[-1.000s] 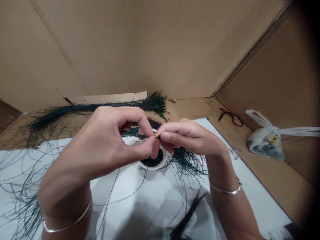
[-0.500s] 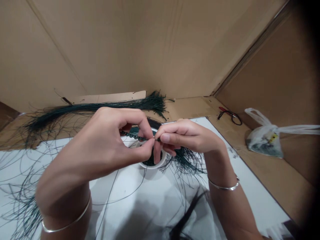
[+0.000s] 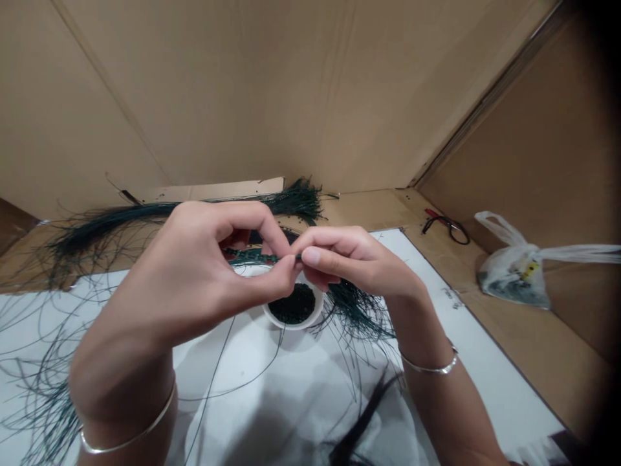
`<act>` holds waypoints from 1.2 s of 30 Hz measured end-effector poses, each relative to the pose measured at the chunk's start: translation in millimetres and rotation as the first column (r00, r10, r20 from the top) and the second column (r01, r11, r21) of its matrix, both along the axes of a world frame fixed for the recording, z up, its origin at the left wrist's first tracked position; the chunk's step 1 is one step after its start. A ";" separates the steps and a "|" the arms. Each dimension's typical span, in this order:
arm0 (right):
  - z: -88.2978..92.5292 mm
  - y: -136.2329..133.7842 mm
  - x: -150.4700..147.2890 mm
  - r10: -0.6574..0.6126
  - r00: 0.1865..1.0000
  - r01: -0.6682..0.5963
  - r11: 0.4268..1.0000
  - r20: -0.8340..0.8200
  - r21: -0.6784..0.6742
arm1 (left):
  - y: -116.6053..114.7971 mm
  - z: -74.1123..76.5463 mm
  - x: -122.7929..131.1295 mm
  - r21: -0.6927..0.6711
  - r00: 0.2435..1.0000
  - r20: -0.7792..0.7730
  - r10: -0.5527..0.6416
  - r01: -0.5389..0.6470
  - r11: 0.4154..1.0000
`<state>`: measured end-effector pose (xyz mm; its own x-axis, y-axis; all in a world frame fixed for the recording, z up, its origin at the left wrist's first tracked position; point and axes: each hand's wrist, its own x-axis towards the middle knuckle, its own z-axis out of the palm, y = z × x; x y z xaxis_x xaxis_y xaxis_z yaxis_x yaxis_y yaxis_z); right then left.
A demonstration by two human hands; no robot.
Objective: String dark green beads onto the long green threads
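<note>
My left hand [image 3: 213, 252] is closed, thumb and forefinger pinching a dark green beaded strand [image 3: 252, 257] that runs back into the palm. Fingertip to fingertip with it, my right hand [image 3: 352, 262] is closed on the strand's other end; the tiny piece between the tips is mostly covered. Just below both hands stands a white cup [image 3: 317, 314] holding small dark beads [image 3: 294, 305]. Thin dark threads hang down from the left hand over the white surface. A bundle of dark green strands [image 3: 363, 307] lies behind and right of the cup, partly hidden by my right hand.
A long bundle of dark green wires [image 3: 121, 217] lies along the cardboard wall [image 3: 272, 90]. More loose strands [image 3: 46, 414] spread at the left. A red-and-black tool [image 3: 446, 226] and a tied clear plastic bag [image 3: 514, 272] lie on cardboard at the right.
Both hands have shifted slightly up and left, still pinching together. The right fingers have come up out of the cup, so the beads inside show more.
</note>
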<state>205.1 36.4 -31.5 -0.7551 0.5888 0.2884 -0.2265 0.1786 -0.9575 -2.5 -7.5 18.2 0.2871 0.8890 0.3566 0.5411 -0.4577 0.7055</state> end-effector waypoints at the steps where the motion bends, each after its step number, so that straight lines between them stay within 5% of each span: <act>1: -0.9 -0.4 -2.4 -0.015 1.000 0.015 1.000 -0.015 -0.023 | -0.1 -0.2 -0.1 0.001 1.000 0.004 0.008 -0.008 1.000; 12: -15.5 2.4 -21.7 -0.157 0.969 0.130 0.981 -0.193 -0.146 | 0.8 -1.1 -3.1 0.059 0.995 -0.014 0.104 -0.103 0.993; 23: -18.5 -0.1 -34.8 -0.254 0.948 0.169 0.913 -0.191 -0.372 | 2.5 0.1 -0.9 0.129 0.990 -0.045 0.131 -0.124 0.984; 36: -13.3 -14.7 -43.4 -0.469 0.854 0.355 0.842 -0.225 -0.405 | -1.1 -0.5 -1.8 0.127 0.984 0.073 0.161 -0.169 0.977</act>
<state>161.7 21.8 -44.7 -0.3261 0.9266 0.1874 -0.4934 0.0023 -0.8698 -4.3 -8.6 17.8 0.1144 0.8660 0.4869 0.5744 -0.4575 0.6788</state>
